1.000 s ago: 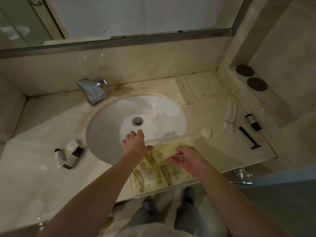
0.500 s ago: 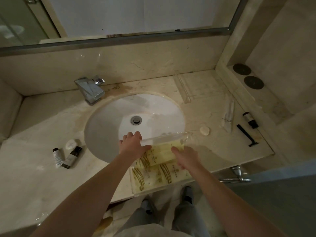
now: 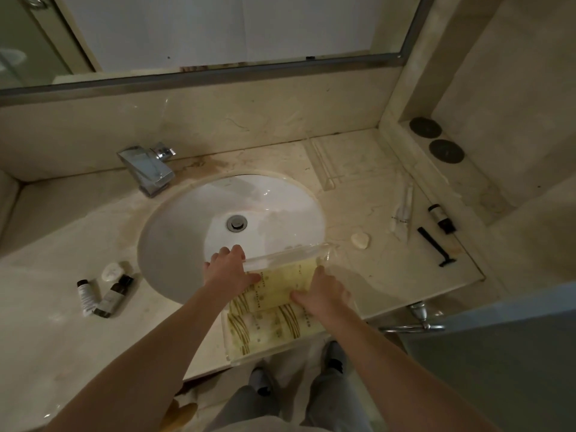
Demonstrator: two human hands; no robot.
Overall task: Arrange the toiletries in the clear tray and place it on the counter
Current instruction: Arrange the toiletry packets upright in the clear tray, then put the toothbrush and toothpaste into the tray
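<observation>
A clear tray [image 3: 290, 254] rests on the front edge of the counter [image 3: 56, 332], partly over the sink [image 3: 199, 232]. Yellow patterned toiletry packets [image 3: 271, 328] lie flat inside it in rows. My left hand [image 3: 226, 271] lies on the tray's far left corner, thumb pressing a packet. My right hand [image 3: 322, 294] rests flat on the packets at the tray's right side, fingers together. Whether either hand grips anything is unclear. Loose on the counter are two small bottles [image 3: 106, 296], a soap [image 3: 110, 271] on the left, another soap [image 3: 361, 240], a wrapped toothbrush [image 3: 403, 212], a black razor [image 3: 434, 246] and a small bottle [image 3: 441, 218] on the right.
A chrome tap [image 3: 146, 169] stands behind the sink at the left. A second clear tray [image 3: 327, 169] sits at the back right of the counter. Two dark round coasters [image 3: 436, 140] lie on the raised ledge at right. A door handle [image 3: 417, 322] juts out below the counter's right front.
My right hand has moved from holding a packet above the tray to lying flat on the packets inside it. My left hand has stayed at the tray's far left corner.
</observation>
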